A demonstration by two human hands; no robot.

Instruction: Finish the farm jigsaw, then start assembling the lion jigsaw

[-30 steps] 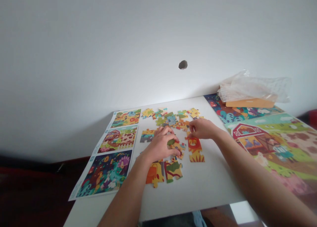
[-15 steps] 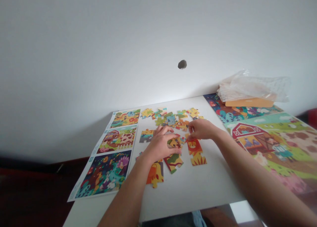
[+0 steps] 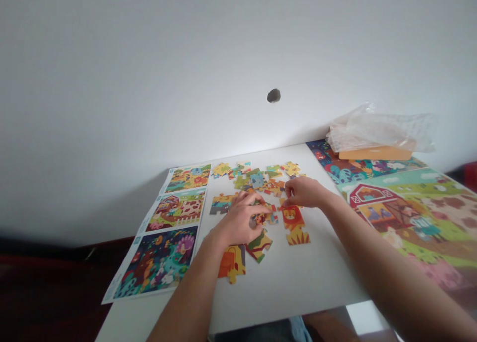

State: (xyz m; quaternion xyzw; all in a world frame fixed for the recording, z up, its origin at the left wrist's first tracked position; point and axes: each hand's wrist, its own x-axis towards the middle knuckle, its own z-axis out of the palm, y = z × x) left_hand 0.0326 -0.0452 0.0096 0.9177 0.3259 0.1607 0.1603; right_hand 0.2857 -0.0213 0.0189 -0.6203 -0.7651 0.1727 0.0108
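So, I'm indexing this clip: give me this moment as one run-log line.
left hand: over puzzle pieces | right hand: at lion piece, upper end | picture sheet: left of pieces

Bare forearms [image 3: 197, 285]; dark blue, denim-like clothing [image 3: 257, 332] with a paler fold [image 3: 298, 328].

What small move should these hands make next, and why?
Probably have the left hand slide the multicoloured puzzle piece beside it toward the lion-face piece, to test a match. The lion-face piece appears joined to the spiky-leaf piece below, the right hand is at its upper end, and the multicoloured one lies close by. Whether it fits is unclear.
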